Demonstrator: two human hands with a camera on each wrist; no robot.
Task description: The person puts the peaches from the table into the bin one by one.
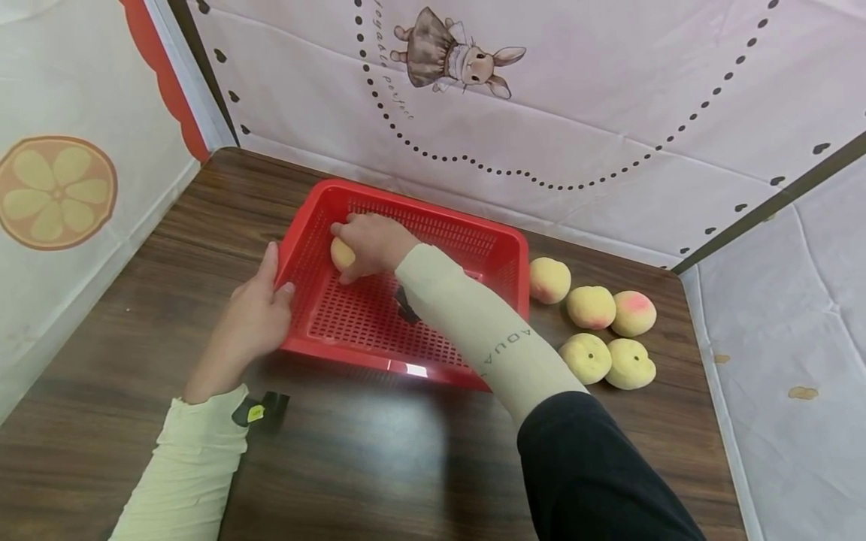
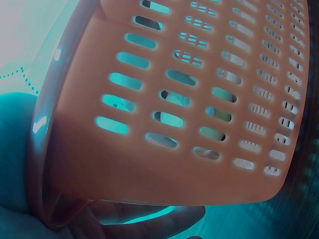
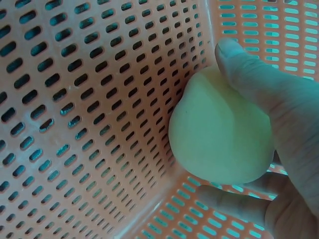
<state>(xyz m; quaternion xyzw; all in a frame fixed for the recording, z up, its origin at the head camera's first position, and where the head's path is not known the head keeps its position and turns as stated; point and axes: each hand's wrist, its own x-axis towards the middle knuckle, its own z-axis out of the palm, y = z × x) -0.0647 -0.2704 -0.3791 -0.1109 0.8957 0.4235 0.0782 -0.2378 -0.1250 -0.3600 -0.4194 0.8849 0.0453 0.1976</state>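
Observation:
A red perforated plastic basket (image 1: 352, 355) stands on the dark wooden table. My left hand (image 1: 253, 317) grips its left end, thumb over the rim and fingers along the outside; in the left wrist view the slotted basket wall (image 2: 75, 169) fills most of the picture. Down inside the basket, toward its left end, my right hand (image 1: 377, 242) holds a yellow peach (image 1: 342, 255). The right wrist view shows that peach (image 3: 214, 132) between the thumb (image 3: 249, 72) and the fingers, close to a basket corner.
Several more peaches lie on the table (image 1: 379, 466) just right of the basket, among them a pink-blushed peach (image 1: 633, 314) and a pale yellow peach (image 1: 585, 358). A white printed cloth wall (image 1: 595, 90) rises behind the basket, with further cloth walls at both sides.

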